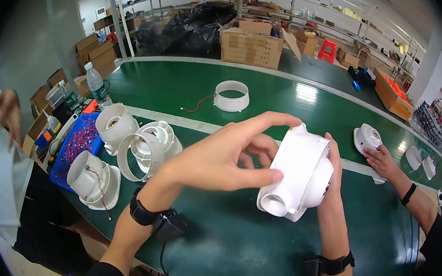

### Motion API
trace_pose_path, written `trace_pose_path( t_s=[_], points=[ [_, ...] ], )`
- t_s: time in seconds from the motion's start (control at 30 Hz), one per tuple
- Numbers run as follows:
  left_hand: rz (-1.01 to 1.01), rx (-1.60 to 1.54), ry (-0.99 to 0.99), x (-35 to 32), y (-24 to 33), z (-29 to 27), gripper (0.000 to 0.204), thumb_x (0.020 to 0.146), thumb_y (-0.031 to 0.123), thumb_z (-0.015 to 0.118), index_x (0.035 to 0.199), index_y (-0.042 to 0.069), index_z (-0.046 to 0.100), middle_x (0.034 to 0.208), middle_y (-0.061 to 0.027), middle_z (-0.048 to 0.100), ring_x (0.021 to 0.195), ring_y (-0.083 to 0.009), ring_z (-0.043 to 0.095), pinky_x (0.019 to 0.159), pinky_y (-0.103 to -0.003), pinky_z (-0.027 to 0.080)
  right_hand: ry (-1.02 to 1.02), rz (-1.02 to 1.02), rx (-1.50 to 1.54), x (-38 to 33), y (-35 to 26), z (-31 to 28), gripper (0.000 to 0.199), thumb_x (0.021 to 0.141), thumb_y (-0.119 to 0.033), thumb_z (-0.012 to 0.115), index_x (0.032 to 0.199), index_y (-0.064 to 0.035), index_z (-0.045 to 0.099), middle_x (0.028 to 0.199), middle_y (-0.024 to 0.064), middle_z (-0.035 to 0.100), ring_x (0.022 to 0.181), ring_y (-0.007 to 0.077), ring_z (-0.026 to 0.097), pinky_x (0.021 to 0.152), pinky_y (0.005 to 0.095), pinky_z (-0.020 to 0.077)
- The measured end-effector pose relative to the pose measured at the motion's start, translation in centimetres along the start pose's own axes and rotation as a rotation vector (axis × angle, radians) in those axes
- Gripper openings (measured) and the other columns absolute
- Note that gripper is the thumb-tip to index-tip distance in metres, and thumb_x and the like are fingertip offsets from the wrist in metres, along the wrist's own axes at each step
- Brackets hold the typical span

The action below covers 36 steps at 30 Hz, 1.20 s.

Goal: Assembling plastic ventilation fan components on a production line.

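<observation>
A white plastic blower housing [299, 173] with a round outlet stub is held tilted above the green bench. My right hand [334, 174] grips it from the far right side, its fingers partly hidden behind it. On the other side my left hand [224, 157] has its thumb against the housing and its index finger on the top edge; the other fingers are curled. Left of my left hand stand several white round housings, among them an open ring [141, 157] leaning by a ribbed housing [162, 140]. Another housing [93, 178] has a thin wire hanging off it.
A white ring with a red wire [231, 102] sits on the green conveyor belt [279, 98]. A blue bin [61, 172] of small wired parts and a water bottle [96, 83] are at left. At right a co-worker's hand [382, 163] touches a white housing [365, 138]. Another person stands at far left.
</observation>
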<state>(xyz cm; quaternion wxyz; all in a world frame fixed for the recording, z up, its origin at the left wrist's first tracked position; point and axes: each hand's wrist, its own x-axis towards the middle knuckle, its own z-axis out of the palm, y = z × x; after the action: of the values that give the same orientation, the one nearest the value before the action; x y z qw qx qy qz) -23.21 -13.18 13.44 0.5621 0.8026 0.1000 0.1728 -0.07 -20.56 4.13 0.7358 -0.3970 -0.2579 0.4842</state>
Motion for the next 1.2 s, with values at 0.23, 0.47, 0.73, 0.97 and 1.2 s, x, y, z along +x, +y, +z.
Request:
trace_pose_path(
  t_s=[0.23, 0.47, 0.73, 0.97, 1.2],
  points=[
    [0.237, 0.226, 0.072, 0.1, -0.8, -0.1, 0.038, 0.085, 0.006, 0.07, 0.121, 0.006, 0.062, 0.11, -0.0051, 0.067, 0.09, -0.0142, 0.064, 0.07, -0.026, 0.053, 0.008, 0.057, 0.157, -0.2, 0.1, -0.1, 0.047, 0.098, -0.046, 0.047, 0.12, -0.0057, 0.059, 0.11, 0.0113, 0.066, 0.098, 0.023, 0.068, 0.087, 0.0381, 0.0555],
    [0.378, 0.464, 0.149, -0.7, 0.3, 0.3, 0.011, 0.08, 0.005, 0.073, 0.091, 0.004, 0.072, 0.088, -0.005, 0.067, 0.076, -0.0167, 0.064, 0.062, -0.027, 0.051, 0.041, 0.019, 0.175, 0.4, 0.4, -0.8, 0.046, 0.1, -0.045, 0.045, 0.123, -0.007, 0.057, 0.111, 0.0099, 0.066, 0.101, 0.0231, 0.067, 0.087, 0.0394, 0.0568],
    [0.414, 0.608, 0.247, -0.1, -0.8, 0.7, 0.009, 0.081, 0.006, 0.075, 0.088, 0.003, 0.07, 0.081, -0.0049, 0.066, 0.07, -0.0158, 0.063, 0.058, -0.026, 0.049, 0.076, 0.004, 0.172, 0.8, 0.9, -1.3, 0.047, 0.1, -0.044, 0.044, 0.126, -0.0065, 0.055, 0.115, 0.0099, 0.064, 0.102, 0.023, 0.067, 0.087, 0.0398, 0.0576],
    [0.406, 0.639, 0.271, 0.0, -1.2, 0.5, 0.008, 0.082, 0.005, 0.073, 0.086, 0.001, 0.067, 0.08, -0.0053, 0.066, 0.07, -0.0164, 0.064, 0.059, -0.028, 0.052, 0.075, -0.016, 0.159, 0.6, 0.9, -0.8, 0.046, 0.101, -0.042, 0.041, 0.128, -0.007, 0.053, 0.117, 0.0101, 0.064, 0.104, 0.023, 0.067, 0.088, 0.0404, 0.0577],
    [0.361, 0.665, 0.248, -0.2, -1.0, 0.2, 0.008, 0.082, 0.005, 0.072, 0.087, 0.001, 0.068, 0.081, -0.006, 0.066, 0.072, -0.0171, 0.064, 0.06, -0.028, 0.053, 0.086, -0.022, 0.175, 0.8, 0.8, -1.2, 0.045, 0.101, -0.042, 0.042, 0.128, -0.0077, 0.053, 0.119, 0.0098, 0.063, 0.106, 0.023, 0.066, 0.09, 0.0417, 0.0572]
  ],
)
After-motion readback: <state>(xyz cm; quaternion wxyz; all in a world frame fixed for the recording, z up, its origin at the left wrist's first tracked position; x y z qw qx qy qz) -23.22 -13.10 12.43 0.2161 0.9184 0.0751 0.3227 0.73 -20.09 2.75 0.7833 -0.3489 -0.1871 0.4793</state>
